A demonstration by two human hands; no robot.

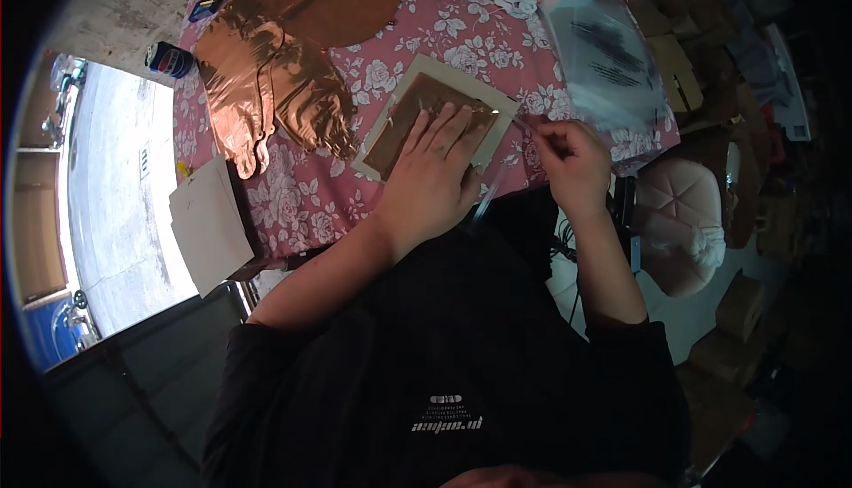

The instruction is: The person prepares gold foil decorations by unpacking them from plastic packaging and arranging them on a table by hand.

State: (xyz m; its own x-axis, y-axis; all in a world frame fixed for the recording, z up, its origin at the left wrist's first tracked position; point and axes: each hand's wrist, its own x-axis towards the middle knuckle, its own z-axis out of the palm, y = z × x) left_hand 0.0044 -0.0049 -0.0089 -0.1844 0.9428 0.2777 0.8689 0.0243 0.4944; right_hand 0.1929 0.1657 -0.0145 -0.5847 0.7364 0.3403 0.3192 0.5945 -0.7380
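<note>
Left hand (pixel 435 173) flat, fingers spread, pressing copper foil sheet (pixel 426 111) on cream card (pixel 435 69) — right hand (pixel 572 160) pinched closed on thin tool (pixel 524 122) at card's edge.

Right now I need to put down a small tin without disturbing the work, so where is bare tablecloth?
Bare flowered tablecloth shows between the copper foil sheets and the near edge, left of the cream board. A smaller patch lies beyond the board, before the plastic bag. Around the left hand and right hand it is crowded.
</note>
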